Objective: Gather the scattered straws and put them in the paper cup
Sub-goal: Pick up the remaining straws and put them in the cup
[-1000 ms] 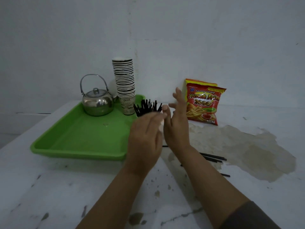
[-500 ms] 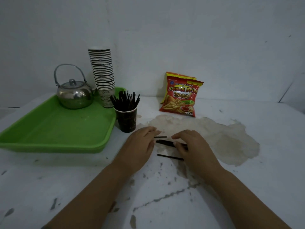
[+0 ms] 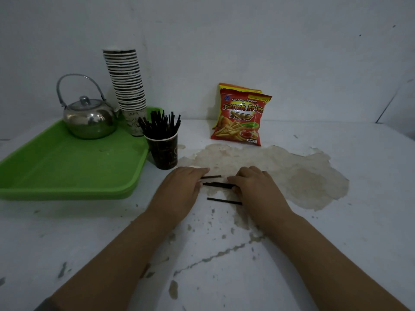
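A dark paper cup point(image 3: 165, 153) stands on the white table just right of the green tray, with several black straws point(image 3: 160, 125) upright in it. A few black straws point(image 3: 217, 184) lie flat on the table in front of the cup, with one more straw point(image 3: 223, 201) a little nearer to me. My left hand point(image 3: 179, 189) rests palm down at their left ends. My right hand point(image 3: 258, 187) rests palm down over their right ends, fingers curled onto the middle straws. Whether either hand grips a straw is hidden.
A green tray point(image 3: 67, 171) at the left carries a steel kettle point(image 3: 88, 118) and a tall stack of paper cups point(image 3: 128, 86). A red snack bag point(image 3: 241, 117) leans on the wall behind. A brown stain point(image 3: 292, 173) spreads over the table at the right.
Both hands came down from the cup's rim to the table and settled on the loose straws. The cup with its straws now stands uncovered.
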A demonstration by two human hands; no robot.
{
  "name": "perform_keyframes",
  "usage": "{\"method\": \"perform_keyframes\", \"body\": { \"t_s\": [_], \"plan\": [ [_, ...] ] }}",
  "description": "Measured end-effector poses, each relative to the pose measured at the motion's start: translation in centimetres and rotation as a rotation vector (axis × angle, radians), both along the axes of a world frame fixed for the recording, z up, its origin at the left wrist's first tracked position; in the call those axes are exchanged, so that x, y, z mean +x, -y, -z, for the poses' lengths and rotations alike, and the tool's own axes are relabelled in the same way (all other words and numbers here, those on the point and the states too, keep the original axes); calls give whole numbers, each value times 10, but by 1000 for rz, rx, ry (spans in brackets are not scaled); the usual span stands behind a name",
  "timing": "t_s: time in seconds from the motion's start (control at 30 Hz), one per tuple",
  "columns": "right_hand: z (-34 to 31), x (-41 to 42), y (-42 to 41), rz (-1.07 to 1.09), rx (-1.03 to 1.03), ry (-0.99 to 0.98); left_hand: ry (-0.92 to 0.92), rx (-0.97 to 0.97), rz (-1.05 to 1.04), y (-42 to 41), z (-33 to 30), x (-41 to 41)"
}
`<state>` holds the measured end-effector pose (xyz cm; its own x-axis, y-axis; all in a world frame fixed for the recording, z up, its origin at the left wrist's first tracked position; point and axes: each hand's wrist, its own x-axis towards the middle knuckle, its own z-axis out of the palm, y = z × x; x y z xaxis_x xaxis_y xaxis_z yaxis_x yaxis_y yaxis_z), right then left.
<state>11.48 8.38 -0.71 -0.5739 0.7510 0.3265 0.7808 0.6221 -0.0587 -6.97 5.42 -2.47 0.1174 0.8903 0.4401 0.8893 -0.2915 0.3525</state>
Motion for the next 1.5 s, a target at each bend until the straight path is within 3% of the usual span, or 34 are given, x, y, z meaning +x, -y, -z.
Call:
{"method": "perform_keyframes", "body": {
  "t_s": [0.57, 0.9, 1.1, 1.33, 1.5],
  "plan": [
    [-10, 8, -2, 85, -12, -97, 9, 7, -6, 5, -9, 2],
    [-20, 6, 3, 141, -3, -524, 41, -27, -13, 5, -9, 0],
    [-22, 8, 3, 171, 17, -638, 105, 49, 42, 12, -19, 11],
    [-18, 6, 0, 180, 44, -590, -46, -131, 255, 19, -21, 38],
    [-17, 7, 0, 162, 105, -628, -138, -212, 248, 17, -26, 38]
  ]
}}
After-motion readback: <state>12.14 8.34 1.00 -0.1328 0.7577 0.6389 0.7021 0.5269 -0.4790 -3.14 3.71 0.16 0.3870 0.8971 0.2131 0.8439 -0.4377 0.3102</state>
